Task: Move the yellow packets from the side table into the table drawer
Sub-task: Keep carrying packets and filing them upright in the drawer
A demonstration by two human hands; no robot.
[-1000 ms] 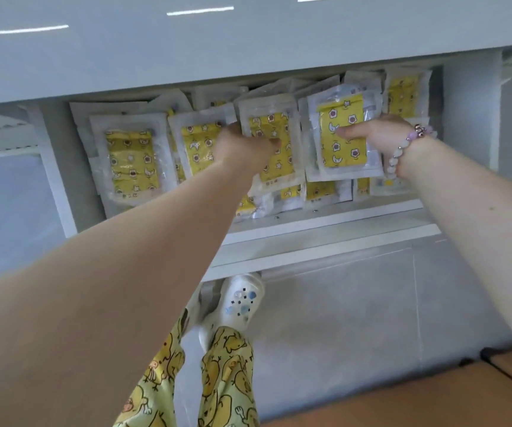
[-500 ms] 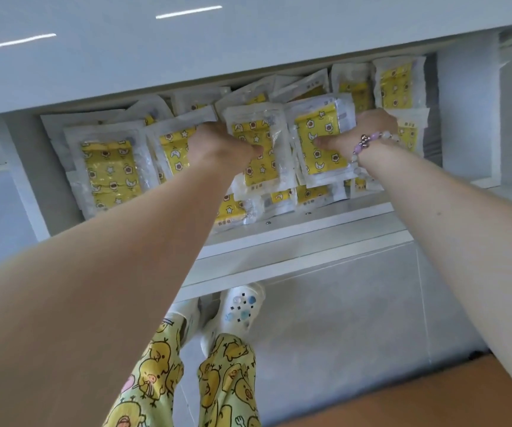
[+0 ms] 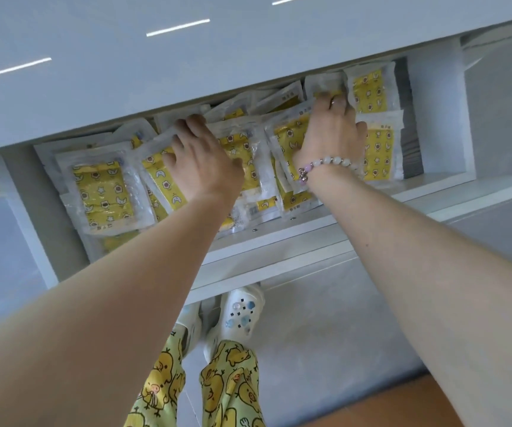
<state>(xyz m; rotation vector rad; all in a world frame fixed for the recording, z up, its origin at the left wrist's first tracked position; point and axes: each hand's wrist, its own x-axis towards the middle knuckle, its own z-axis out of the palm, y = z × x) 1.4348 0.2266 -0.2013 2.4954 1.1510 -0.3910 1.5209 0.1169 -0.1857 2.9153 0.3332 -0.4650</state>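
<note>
The fingers (image 3: 191, 126) of the left hand (image 3: 201, 164) are laid nearly straight over the clear-wrapped yellow packets (image 3: 104, 192) at the centre of the frame. Their tips are bent slightly at a packet's upper edge, and nothing is pinched. The fingers (image 3: 325, 103) of the right hand (image 3: 330, 137) are stretched flat on the packets right of centre, with the tips reaching the table edge and the thumb spread towards the right. A ring (image 3: 333, 102) is seen on 1 finger, and a bead bracelet (image 3: 325, 163) is worn at the right wrist. Both bare forearms are extended from the lower corners of the frame.

The packets are piled in overlapping layers inside the open white drawer (image 3: 279, 232), from left of centre to the upper right. 1 lies flat at the left end, and 2 are placed one above the other at the right end. The drawer's back is hidden beneath the glossy white tabletop (image 3: 156, 72) across the upper frame. Below the drawer, at lower centre, 2 white clogs (image 3: 242, 315) and duck-print trousers (image 3: 230, 383) are seen above a grey floor (image 3: 325, 334). A brown wooden surface (image 3: 402, 405) is cut by the lower right edge.
</note>
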